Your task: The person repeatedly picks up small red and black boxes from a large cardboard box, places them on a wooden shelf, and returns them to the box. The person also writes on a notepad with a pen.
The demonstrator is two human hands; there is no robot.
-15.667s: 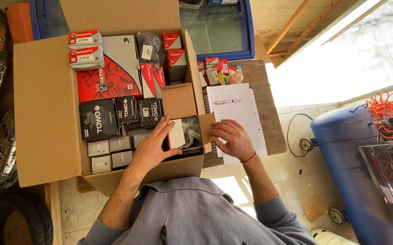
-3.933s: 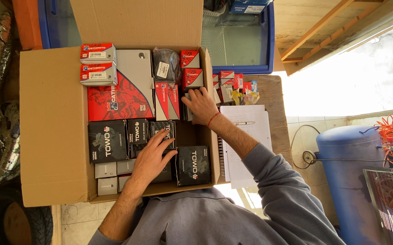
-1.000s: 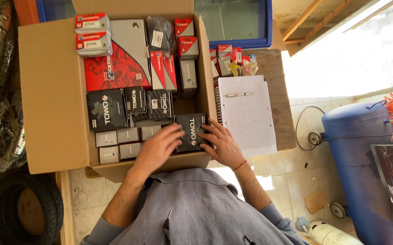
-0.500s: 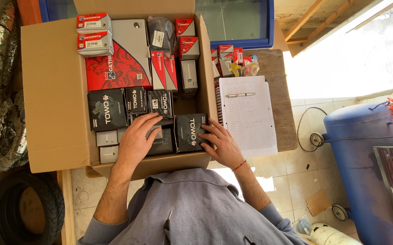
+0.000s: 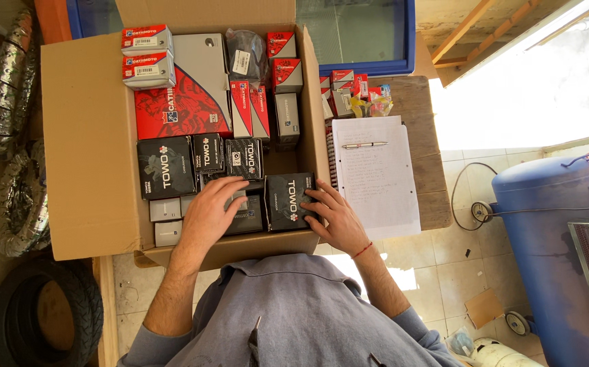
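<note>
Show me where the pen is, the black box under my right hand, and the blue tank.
pen (image 5: 364, 145), head view, middle of its barrel.
black box (image 5: 289, 200), head view, centre of its top face.
blue tank (image 5: 536, 238), head view, its rounded side.

five black boxes (image 5: 291, 200), one notebook (image 5: 376, 180), one pen (image 5: 364, 145)
</note>
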